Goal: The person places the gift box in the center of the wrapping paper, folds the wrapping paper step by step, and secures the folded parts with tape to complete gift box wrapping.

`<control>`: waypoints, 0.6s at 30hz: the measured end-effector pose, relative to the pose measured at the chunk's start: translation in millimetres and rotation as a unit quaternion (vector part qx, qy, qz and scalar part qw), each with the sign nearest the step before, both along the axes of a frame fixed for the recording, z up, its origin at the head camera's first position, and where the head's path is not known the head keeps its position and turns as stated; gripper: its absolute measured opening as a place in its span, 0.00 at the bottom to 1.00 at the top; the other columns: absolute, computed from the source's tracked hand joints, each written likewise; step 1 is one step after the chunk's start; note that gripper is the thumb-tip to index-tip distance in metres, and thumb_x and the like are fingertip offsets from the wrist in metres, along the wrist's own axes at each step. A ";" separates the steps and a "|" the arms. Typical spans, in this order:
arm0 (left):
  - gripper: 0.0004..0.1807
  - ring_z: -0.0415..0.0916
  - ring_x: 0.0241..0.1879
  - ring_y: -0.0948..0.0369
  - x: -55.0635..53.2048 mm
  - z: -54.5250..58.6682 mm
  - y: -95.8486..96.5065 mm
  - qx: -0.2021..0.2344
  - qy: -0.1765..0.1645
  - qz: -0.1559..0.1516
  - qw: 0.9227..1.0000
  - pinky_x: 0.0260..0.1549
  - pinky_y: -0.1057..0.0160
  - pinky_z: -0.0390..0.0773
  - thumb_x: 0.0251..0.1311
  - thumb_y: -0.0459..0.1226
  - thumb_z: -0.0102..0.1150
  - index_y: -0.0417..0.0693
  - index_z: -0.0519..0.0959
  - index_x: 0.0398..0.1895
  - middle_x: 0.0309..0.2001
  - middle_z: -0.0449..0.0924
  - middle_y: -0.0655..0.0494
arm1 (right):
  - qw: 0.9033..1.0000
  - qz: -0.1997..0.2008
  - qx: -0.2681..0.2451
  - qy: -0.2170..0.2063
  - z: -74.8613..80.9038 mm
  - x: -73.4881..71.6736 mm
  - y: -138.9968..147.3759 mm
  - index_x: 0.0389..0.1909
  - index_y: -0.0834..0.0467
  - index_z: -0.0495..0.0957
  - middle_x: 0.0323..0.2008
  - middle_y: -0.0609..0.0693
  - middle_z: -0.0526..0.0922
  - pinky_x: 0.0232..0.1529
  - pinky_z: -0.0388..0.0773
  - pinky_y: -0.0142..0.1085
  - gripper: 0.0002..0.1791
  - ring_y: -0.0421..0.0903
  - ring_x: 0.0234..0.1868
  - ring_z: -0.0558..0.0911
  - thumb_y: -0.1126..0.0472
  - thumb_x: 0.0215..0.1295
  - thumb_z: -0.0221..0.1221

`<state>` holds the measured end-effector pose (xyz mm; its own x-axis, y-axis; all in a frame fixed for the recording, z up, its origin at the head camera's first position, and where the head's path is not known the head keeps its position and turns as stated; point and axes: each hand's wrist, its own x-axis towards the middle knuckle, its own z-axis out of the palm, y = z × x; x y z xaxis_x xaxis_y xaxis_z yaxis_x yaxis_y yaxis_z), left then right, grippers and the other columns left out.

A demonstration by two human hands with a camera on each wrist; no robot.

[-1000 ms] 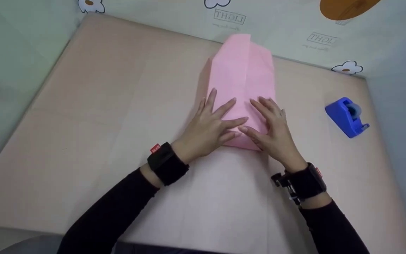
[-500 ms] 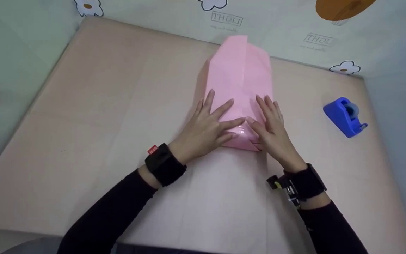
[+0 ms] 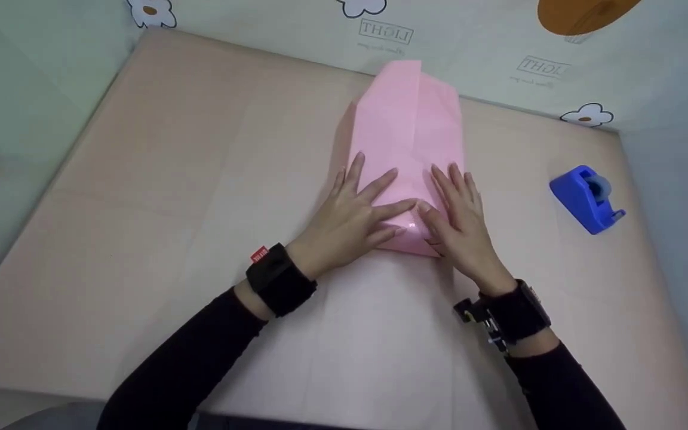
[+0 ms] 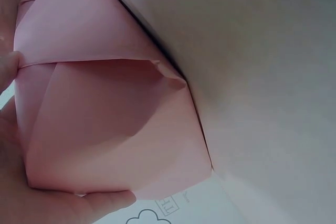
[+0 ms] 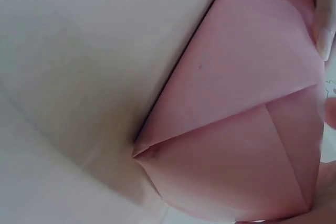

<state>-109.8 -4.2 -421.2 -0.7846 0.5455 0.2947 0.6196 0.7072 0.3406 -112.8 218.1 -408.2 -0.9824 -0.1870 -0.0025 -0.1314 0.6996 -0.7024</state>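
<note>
A package wrapped in pink paper (image 3: 386, 119) lies on the table, its long seam running away from me. My left hand (image 3: 347, 218) rests spread on its near left part, fingers straight. On the near right part lies my right hand (image 3: 463, 221), thumb tip close to the left index fingertip. Shiny clear tape shows on the paper between the two hands. In the left wrist view the near end of the pink package (image 4: 115, 114) has folded flaps with a loose, gaping edge. The right wrist view shows the folded pink end (image 5: 231, 114) from the other side.
A blue tape dispenser (image 3: 586, 199) with a roll of clear tape stands on the right of the table. The table (image 3: 200, 179) has a pale pinkish cover. A printed curtain (image 3: 469, 42) hangs behind its far edge.
My right hand has flattened, its fingers straighter, and its thumb has moved up and right from the near edge, uncovering the shiny tape. My left hand has stayed nearly still.
</note>
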 end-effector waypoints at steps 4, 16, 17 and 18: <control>0.27 0.45 0.77 0.28 -0.1 -0.2 0.4 -0.005 0.006 0.005 1.000 0.71 0.30 0.58 0.71 0.57 0.51 0.65 0.72 0.71 0.77 0.64 0.49 | 1.000 -0.009 -0.009 -0.005 2.8 0.5 -1.8 0.79 0.47 0.58 0.83 0.55 0.44 0.78 0.30 0.66 0.38 0.57 0.83 0.35 0.46 0.71 0.57; 0.28 0.45 0.77 0.28 0.3 0.8 0.0 0.004 0.003 0.005 1.000 0.72 0.30 0.56 0.71 0.57 0.52 0.65 0.72 0.71 0.77 0.64 0.49 | 0.997 -0.017 0.056 -0.041 13.3 -1.4 -9.7 0.81 0.47 0.53 0.83 0.56 0.40 0.75 0.26 0.70 0.45 0.61 0.83 0.33 0.40 0.67 0.60; 0.28 0.44 0.77 0.28 0.4 0.4 0.1 0.005 0.001 0.006 1.000 0.72 0.30 0.56 0.71 0.57 0.52 0.65 0.72 0.71 0.77 0.64 0.49 | 0.997 -0.020 0.045 -0.052 13.3 -1.3 -9.5 0.81 0.46 0.52 0.83 0.54 0.39 0.76 0.27 0.69 0.44 0.59 0.83 0.32 0.40 0.69 0.58; 0.28 0.45 0.77 0.28 0.4 0.3 0.2 0.005 0.000 0.006 1.000 0.72 0.30 0.56 0.71 0.57 0.52 0.65 0.73 0.71 0.77 0.64 0.49 | 0.997 -0.023 0.035 -0.060 13.6 -1.0 -9.5 0.81 0.46 0.51 0.83 0.53 0.39 0.76 0.27 0.69 0.43 0.58 0.83 0.32 0.40 0.71 0.56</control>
<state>-109.4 -4.0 -420.9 -0.7905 0.5336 0.3007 0.6119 0.7106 0.3474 -113.8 208.6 -394.5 -0.9817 -0.1376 -0.1316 -0.0169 0.7513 -0.6598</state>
